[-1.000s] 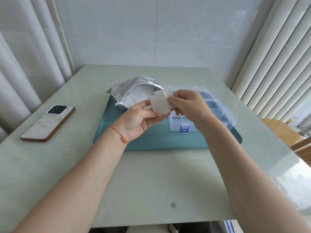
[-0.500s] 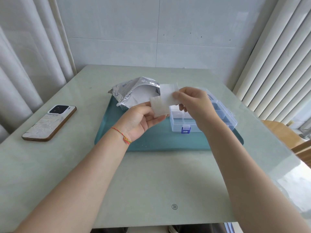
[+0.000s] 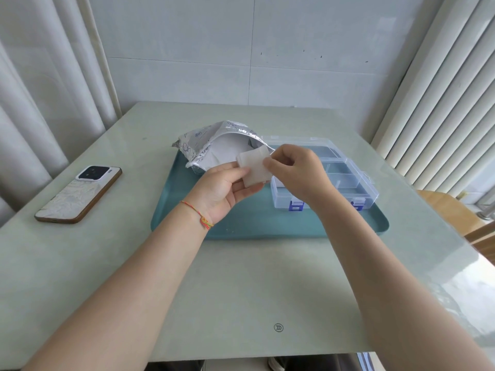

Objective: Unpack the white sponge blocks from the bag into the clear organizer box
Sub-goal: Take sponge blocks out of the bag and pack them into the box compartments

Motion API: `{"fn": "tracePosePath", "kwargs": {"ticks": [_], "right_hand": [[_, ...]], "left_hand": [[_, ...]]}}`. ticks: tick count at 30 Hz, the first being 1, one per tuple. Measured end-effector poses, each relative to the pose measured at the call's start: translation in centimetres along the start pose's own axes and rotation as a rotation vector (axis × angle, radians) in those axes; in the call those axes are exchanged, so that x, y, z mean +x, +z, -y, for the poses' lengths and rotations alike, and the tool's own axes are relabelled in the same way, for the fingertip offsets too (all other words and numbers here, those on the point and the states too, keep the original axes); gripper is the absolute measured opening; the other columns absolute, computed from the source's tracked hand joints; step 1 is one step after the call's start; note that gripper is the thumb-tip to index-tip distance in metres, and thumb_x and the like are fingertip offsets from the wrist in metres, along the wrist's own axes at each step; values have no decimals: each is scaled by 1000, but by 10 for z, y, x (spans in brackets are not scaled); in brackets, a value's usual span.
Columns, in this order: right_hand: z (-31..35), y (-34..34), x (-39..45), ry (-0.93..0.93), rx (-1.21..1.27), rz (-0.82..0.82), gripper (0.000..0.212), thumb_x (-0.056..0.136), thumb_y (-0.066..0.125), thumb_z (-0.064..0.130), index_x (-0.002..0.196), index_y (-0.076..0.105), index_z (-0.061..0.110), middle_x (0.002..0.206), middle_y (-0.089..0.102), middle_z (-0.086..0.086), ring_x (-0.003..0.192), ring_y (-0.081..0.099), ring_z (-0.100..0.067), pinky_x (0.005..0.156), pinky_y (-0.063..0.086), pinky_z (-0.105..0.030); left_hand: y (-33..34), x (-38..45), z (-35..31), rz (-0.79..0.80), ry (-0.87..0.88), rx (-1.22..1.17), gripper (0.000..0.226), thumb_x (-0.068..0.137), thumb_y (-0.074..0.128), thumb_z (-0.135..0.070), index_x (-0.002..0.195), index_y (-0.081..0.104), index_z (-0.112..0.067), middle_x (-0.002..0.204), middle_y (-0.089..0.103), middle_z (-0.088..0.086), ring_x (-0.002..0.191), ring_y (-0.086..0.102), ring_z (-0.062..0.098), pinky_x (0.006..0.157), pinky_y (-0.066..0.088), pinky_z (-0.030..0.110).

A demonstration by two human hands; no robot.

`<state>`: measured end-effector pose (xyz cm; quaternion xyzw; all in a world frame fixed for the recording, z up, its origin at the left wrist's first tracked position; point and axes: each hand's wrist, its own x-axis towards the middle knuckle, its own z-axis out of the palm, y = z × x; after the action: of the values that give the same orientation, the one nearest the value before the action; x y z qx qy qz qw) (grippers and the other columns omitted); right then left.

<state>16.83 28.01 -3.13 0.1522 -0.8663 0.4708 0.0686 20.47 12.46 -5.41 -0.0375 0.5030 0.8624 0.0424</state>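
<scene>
— Sponge blocks (image 3: pixel 254 167) first: how do they handle?

— Light and soft, I'd judge. They look like a small stack of flat white squares with slightly rounded corners, and I hold them up at the centre of the frame, above the teal tray (image 3: pixel 241 223). My left hand (image 3: pixel 222 188) cradles the lower edge, thumb on top and fingers curled beneath; my right hand (image 3: pixel 294 170) pinches the right-hand edge between thumb and fingertips. Squeezing hard would dent them, so the edges are the place to take hold, lightly.

— How many in the stack?

— Two or three, maybe; the layers blur together and I can't count them for certain.

— Where's the bag?

— Silver foil bag (image 3: pixel 214 145) lies just behind my hands, upper centre, with its mouth gaping toward me. The clear organizer box (image 3: pixel 337 178) sits open on the tray, right of centre, partly behind my right hand, blue latches facing me. Something white seems to lie in its near-left compartment.

— Anything else?

— A phone (image 3: pixel 80 194) at the left of the frame, well apart from the tray.
</scene>
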Motion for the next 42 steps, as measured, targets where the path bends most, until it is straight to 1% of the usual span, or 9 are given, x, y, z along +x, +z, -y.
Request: {"fn": "tracePosePath", "kwargs": {"ticks": [4,8,13,17,21,28,35,40,42], "right_hand": [[0,-6,5,16,31,-74,20,92,59,22,74,62,16,65,54,4,58,44,-10,56,35,-23],[5,-6,0,25,145,-16,21,93,61,23,74,65,15,66,54,-2,57,43,-12,47,32,-17],[2,4,-1,4,79,-8,26,92,61,22,67,57,20,48,47,18,44,38,-3,45,31,-15],[-3,9,0,-79,-41,-24,19,90,62,24,73,58,16,67,52,10,60,44,-4,60,34,-24],[-5,12,1,-113,-126,-23,18,89,64,26,74,56,20,79,54,7,66,46,-1,58,33,-12],[-9,11,3,-143,-201,24,18,90,66,27,77,55,22,84,49,10,68,46,-1,62,35,-9],[-12,13,3,-192,-229,-12,16,88,68,33,86,55,24,92,54,5,72,48,-3,73,41,-26],[-4,5,-5,-296,-357,161,87,63,79,61,135,44,25,124,46,6,114,46,-14,98,36,-35],[-1,5,-6,-336,-521,215,96,66,79,59,144,36,25,134,42,7,125,39,-16,99,29,-34]], "left_hand": [[-2,1,0,-70,4,-10,23,99,43,4,113,61,4,101,70,22,82,73,28,73,61,28],[-1,0,-2,-64,-9,-18,28,98,40,5,115,61,6,103,70,23,88,72,31,77,61,30],[2,-2,-3,-35,-49,-109,32,99,39,-7,118,62,4,109,70,23,98,69,36,78,61,34],[3,-2,-4,-27,-34,-94,28,100,46,-18,113,65,-2,97,73,15,86,72,26,77,61,33],[3,-2,-2,-32,-18,-35,18,99,51,-12,102,66,-3,88,74,12,77,73,21,74,61,31],[1,-1,1,-29,6,43,15,98,53,-5,103,66,0,88,74,13,77,74,20,70,61,27],[-1,0,3,-35,20,91,15,97,52,-2,102,67,-3,83,74,10,74,74,19,69,61,26],[0,-1,2,-115,56,278,13,93,58,-2,99,69,-7,83,73,9,67,71,17,56,58,28],[2,-2,1,-128,66,325,12,93,59,-4,100,68,-7,85,73,9,67,72,19,51,55,27]]}}
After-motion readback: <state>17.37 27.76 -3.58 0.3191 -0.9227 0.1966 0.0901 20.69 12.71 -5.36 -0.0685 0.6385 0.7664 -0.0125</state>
